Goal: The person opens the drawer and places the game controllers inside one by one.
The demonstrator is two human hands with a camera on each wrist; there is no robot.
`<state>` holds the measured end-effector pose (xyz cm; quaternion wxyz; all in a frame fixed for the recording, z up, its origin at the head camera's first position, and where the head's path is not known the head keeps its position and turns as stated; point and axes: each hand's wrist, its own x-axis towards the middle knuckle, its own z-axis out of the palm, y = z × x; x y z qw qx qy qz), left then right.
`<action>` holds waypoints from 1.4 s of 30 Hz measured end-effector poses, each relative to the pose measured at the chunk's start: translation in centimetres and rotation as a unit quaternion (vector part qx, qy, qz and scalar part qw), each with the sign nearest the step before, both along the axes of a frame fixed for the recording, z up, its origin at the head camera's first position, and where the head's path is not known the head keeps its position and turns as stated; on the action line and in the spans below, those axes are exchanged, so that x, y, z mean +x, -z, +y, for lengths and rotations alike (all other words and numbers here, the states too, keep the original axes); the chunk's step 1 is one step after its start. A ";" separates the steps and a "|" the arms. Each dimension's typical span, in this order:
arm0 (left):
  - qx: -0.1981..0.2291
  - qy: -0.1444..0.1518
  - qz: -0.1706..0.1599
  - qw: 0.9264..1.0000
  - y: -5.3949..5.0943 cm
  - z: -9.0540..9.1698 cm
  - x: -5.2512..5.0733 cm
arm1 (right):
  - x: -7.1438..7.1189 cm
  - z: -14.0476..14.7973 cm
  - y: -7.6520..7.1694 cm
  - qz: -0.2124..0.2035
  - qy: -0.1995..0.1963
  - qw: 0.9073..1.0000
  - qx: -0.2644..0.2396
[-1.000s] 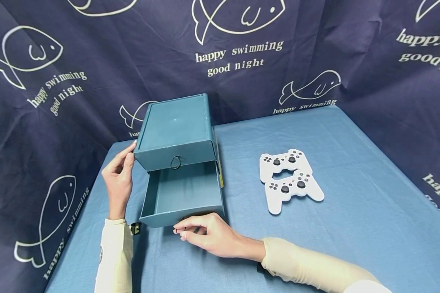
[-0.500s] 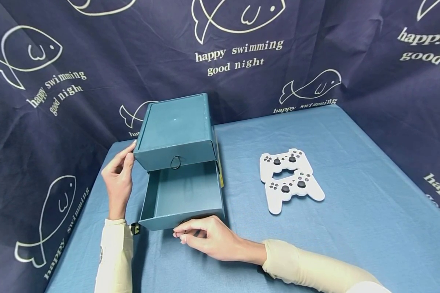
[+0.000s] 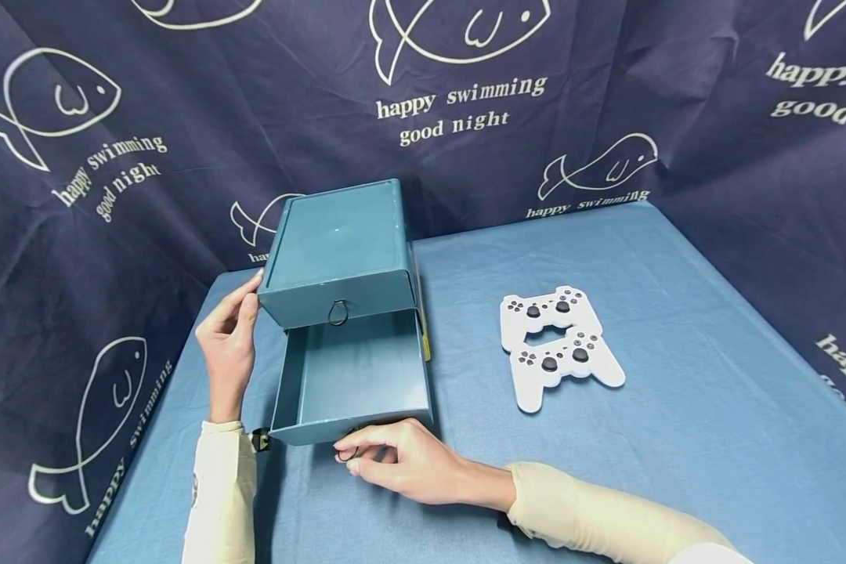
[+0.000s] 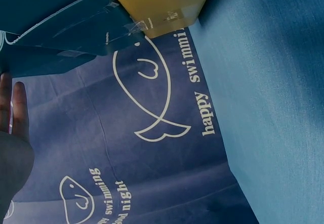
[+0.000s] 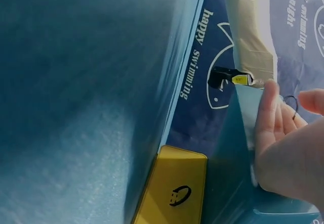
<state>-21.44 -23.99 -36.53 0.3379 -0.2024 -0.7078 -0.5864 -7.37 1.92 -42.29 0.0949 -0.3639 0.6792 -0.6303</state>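
A teal drawer cabinet (image 3: 338, 235) stands left of centre in the head view, its upper drawer closed, with a ring hanging on the front. The lower drawer (image 3: 359, 376) is pulled out, and no object shows inside it. My right hand (image 3: 426, 462) pinches that drawer's dark ring handle (image 3: 347, 454) between thumb and fingers; in the right wrist view the hand (image 5: 288, 148) is beside the ring (image 5: 292, 102). My left hand (image 3: 229, 345) touches the cabinet's left front corner, with fairly straight fingers, also seen in the left wrist view on the hand (image 4: 15, 128).
Two white game controllers (image 3: 525, 323) (image 3: 602, 368) lie against each other on the blue cloth (image 3: 705, 376), right of the cabinet. A yellow box (image 4: 167, 4) with a ring (image 5: 180, 196) on its front adjoins the teal parts. Dark fish-patterned fabric (image 3: 465, 180) hangs behind and at both sides.
The lower drawer has come slightly farther out towards me, and my right hand has moved a little the same way with its ring. My left hand has stayed at the cabinet corner.
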 end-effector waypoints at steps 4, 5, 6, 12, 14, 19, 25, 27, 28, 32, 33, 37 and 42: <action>0.000 -0.003 0.000 1.000 0.1 -0.1 0.0 | 0.1 0.1 0.0 0.005 -0.004 1.000 0.012; -0.002 -0.004 0.000 1.000 0.1 -0.1 0.0 | 0.1 0.1 0.0 0.007 -0.004 1.000 0.013; -0.001 -0.004 -0.001 1.000 0.1 -0.1 0.0 | 0.1 0.1 0.0 0.009 -0.004 1.000 0.015; 0.001 0.003 -0.001 1.000 0.1 0.0 0.0 | 0.1 0.3 0.0 0.020 -0.004 1.000 0.023; 0.001 0.005 0.000 1.000 0.1 0.0 0.0 | 0.1 0.5 0.0 0.030 -0.004 0.999 0.023; 0.002 -0.002 0.001 1.000 0.1 0.1 -0.1 | -0.1 1.7 -0.2 0.071 -0.017 0.997 0.026; -0.002 -0.003 -0.001 1.000 0.0 0.1 0.0 | 0.0 3.6 -0.4 0.129 -0.036 0.991 0.014; -0.001 0.001 0.000 1.000 0.0 0.0 0.0 | 0.1 4.2 -0.4 0.138 -0.035 0.990 0.000; 0.000 0.002 0.000 1.000 0.0 0.0 0.0 | 0.1 4.5 -0.3 0.140 -0.034 0.990 -0.007; 0.000 -0.001 -0.003 1.000 0.0 0.1 0.0 | 0.1 5.7 -0.1 0.149 -0.032 0.988 -0.039; -0.003 -0.004 -0.004 1.000 -0.1 0.1 0.1 | 0.1 6.0 -0.1 0.157 -0.032 0.986 -0.046; -0.011 -0.014 -0.005 1.000 -0.1 0.1 0.2 | -0.6 7.3 0.2 0.219 -0.013 0.972 -0.079; -0.011 -0.014 -0.008 1.000 0.0 0.0 0.1 | -2.1 9.8 0.2 0.279 0.059 0.951 -0.120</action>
